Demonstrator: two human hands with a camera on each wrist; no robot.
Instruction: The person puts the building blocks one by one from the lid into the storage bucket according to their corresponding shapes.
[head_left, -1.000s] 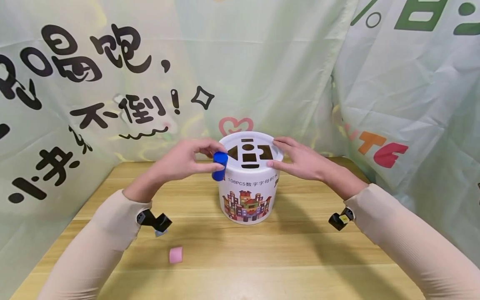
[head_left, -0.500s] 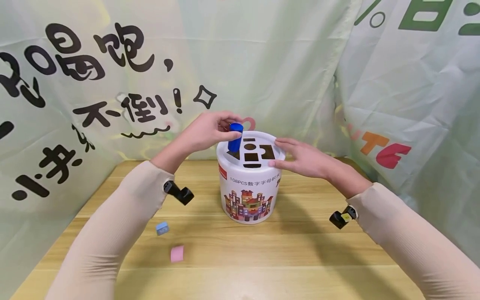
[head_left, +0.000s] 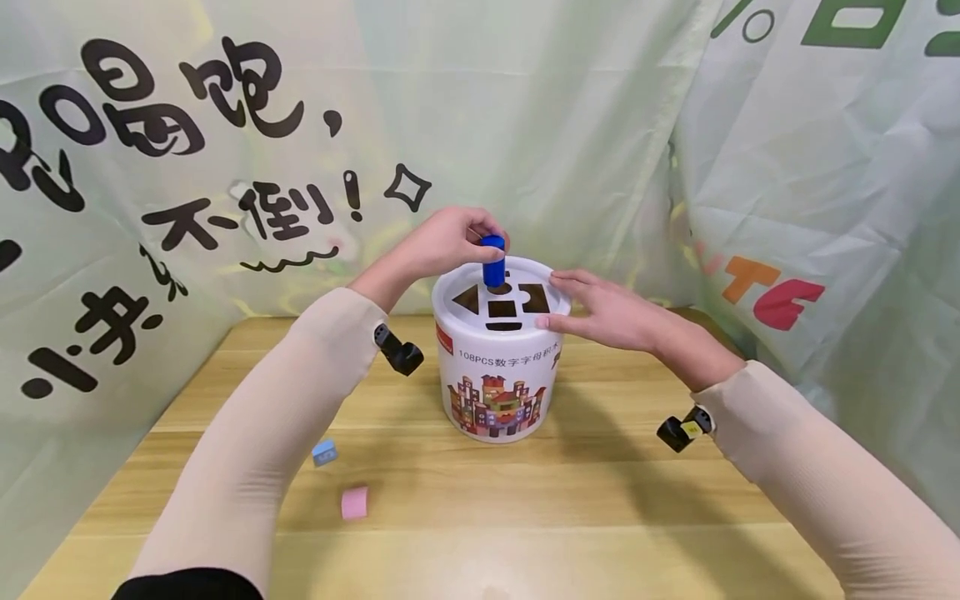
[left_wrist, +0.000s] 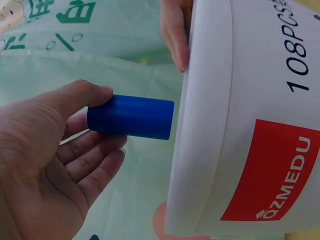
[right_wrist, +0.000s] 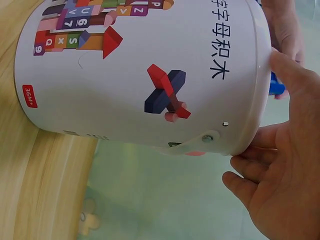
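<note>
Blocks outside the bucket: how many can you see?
3: a blue cylinder pinched in the left hand over the lid, plus a light blue block and a pink block on the table. Others may be inside.

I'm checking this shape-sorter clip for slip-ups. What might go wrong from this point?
The blue cylinder block is only pinched at its top by the left hand, so it may tilt and jam at the round hole. The right hand merely rests on the white bucket's lid, so the bucket may shift.
</note>
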